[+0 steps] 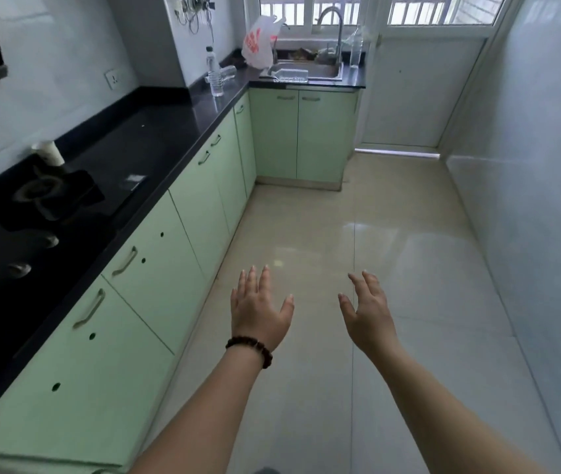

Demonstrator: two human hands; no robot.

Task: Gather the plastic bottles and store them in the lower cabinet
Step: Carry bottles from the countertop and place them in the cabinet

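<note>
Narrow kitchen: glossy beige tiled floor, pale grey-white tiled walls on both sides, daylight entering through a white-framed window at the far end. L-shaped black polished stone bench runs along the left wall and turns across the far wall, with a black gas hob set into it near the camera and a steel sink with curved chrome tap under the window. White door at far right, shut.

One clear plastic bottle stands upright on the far countertop; another lies behind it; a third lies across the sink's front edge; green lower cabinets shut.
</note>
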